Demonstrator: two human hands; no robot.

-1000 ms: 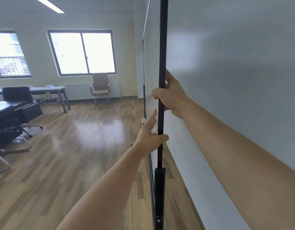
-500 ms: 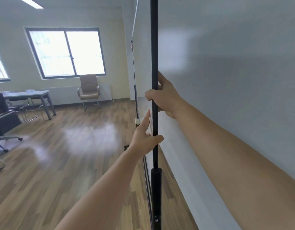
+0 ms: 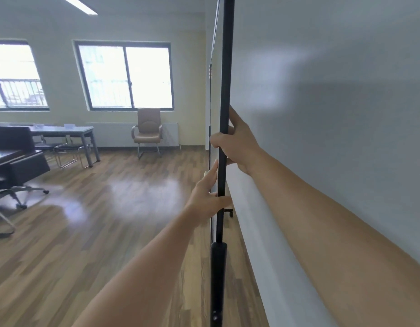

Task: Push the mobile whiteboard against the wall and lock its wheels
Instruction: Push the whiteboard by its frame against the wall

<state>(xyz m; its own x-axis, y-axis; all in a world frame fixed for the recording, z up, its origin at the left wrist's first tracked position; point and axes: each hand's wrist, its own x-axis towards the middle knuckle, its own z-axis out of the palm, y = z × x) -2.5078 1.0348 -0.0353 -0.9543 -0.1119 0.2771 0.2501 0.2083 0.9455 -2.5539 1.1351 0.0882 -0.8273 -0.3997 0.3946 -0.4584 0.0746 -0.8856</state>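
Right hand (image 3: 237,142) wrapped round the whiteboard's black post (image 3: 225,67); left hand (image 3: 206,197) below, fingers straight against it. Glossy wooden floor (image 3: 110,220), grey wall (image 3: 346,114) alongside.

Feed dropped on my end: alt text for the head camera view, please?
The right hand grips the whiteboard's black upright post, and the left hand presses lower down with straight fingers, thumb across the post. The post stands close beside the white wall, a strip of wood floor between them.
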